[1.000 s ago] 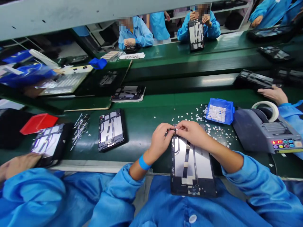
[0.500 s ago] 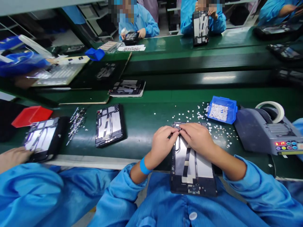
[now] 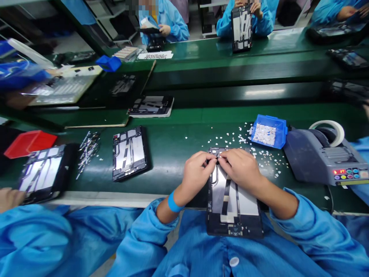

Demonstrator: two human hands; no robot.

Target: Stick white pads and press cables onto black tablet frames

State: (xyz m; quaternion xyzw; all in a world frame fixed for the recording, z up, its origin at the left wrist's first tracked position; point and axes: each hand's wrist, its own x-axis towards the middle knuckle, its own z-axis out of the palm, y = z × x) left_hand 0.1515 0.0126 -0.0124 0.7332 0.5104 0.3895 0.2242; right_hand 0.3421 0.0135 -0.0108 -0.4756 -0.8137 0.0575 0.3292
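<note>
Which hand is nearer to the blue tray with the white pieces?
Right. The right hand is just below-left of the blue tray; the left hand is farther left.

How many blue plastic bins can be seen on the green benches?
2. One small blue plastic bin of white pieces sits beyond the hands, beside the grey tape dispenser; another blue bin lies far left. Others may be hidden.

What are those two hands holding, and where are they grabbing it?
Both the left hand and right hand pinch at the top edge of the tablet. Whether a tiny piece sits between the fingertips cannot be told.
</note>
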